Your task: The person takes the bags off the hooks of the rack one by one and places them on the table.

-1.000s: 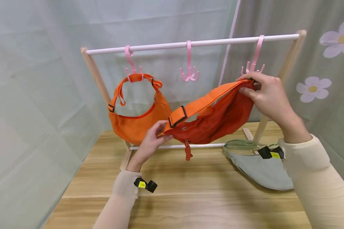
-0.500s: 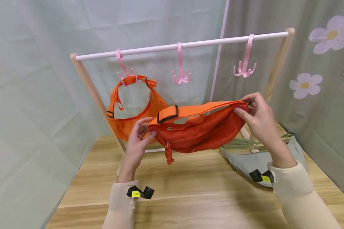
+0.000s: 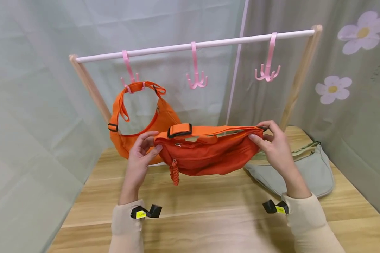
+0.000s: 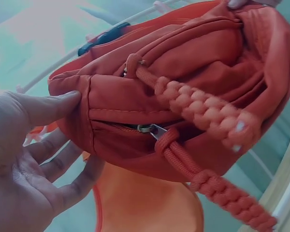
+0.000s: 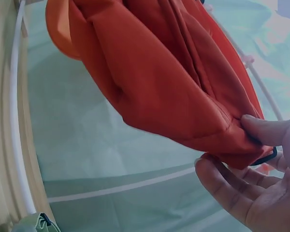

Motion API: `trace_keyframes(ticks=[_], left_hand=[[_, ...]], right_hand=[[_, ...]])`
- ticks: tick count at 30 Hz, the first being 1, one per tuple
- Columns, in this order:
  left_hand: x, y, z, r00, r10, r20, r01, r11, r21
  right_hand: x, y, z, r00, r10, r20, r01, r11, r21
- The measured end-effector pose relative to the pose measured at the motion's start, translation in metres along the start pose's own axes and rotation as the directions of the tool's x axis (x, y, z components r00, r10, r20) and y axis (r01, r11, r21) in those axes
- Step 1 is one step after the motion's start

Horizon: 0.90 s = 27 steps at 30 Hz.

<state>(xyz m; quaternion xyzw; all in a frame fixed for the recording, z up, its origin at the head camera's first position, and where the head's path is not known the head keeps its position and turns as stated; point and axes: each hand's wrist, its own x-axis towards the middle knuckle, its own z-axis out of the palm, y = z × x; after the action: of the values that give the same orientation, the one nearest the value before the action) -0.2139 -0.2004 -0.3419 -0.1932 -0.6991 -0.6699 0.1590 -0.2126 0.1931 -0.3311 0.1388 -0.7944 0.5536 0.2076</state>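
Between both hands a red-orange shoulder bag [image 3: 212,158] is held level above the table, its orange strap [image 3: 212,130] with a black buckle along the top. My left hand [image 3: 140,158] pinches the bag's left end, thumb on the near face. At the other end, beside a black ring, my right hand [image 3: 273,147] grips the corner between thumb and fingers. Braided cord pulls [image 4: 203,104] dangle from the zippers in the left wrist view. Behind, an orange bag [image 3: 166,119] hangs by its strap from the left pink hook [image 3: 128,66], partly hidden by the held bag.
A wooden rack with a white rail [image 3: 161,50] stands at the back of the table [image 3: 190,218]. Two more pink hooks, a middle one [image 3: 195,66] and a right one [image 3: 270,56], hang from it. A grey-green bag [image 3: 315,172] lies at the right.
The right hand has come down and left, so the bag has gone from tilted to nearly level. The left hand has shifted left with its end. The view has moved slightly too.
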Motion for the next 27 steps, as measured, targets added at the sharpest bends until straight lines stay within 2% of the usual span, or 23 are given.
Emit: trace_keyframes(ticks=[6, 9, 11, 15, 19, 23, 27], left_hand=[[0.001, -0.004, -0.007, 0.999, -0.022, 0.034, 0.019, 0.997, 0.078], [0.002, -0.009, -0.011, 0.994, -0.066, 0.081, 0.055, 0.99, 0.129], [0.002, -0.014, -0.012, 0.986, -0.111, 0.127, 0.093, 0.986, 0.141], [0.003, -0.023, -0.016, 0.955, -0.219, 0.201, 0.182, 0.965, 0.188], [0.003, -0.034, -0.016, 0.911, -0.323, 0.257, 0.266, 0.935, 0.234], [0.003, -0.041, -0.017, 0.87, -0.375, 0.319, 0.318, 0.923, 0.218], [0.003, -0.046, -0.016, 0.836, -0.397, 0.378, 0.346, 0.917, 0.198]], right_hand=[[0.001, 0.005, -0.003, 0.998, 0.016, 0.065, -0.014, 0.999, -0.034], [0.001, 0.006, -0.007, 0.99, 0.068, 0.125, -0.061, 0.996, -0.061], [0.001, 0.009, -0.01, 0.978, 0.119, 0.173, -0.107, 0.991, -0.077], [0.002, 0.02, -0.012, 0.938, 0.214, 0.274, -0.192, 0.976, -0.104], [0.005, 0.034, -0.01, 0.905, 0.253, 0.343, -0.212, 0.965, -0.153], [0.007, 0.044, -0.008, 0.887, 0.272, 0.374, -0.225, 0.96, -0.165], [0.008, 0.049, -0.007, 0.877, 0.276, 0.393, -0.237, 0.96, -0.147]])
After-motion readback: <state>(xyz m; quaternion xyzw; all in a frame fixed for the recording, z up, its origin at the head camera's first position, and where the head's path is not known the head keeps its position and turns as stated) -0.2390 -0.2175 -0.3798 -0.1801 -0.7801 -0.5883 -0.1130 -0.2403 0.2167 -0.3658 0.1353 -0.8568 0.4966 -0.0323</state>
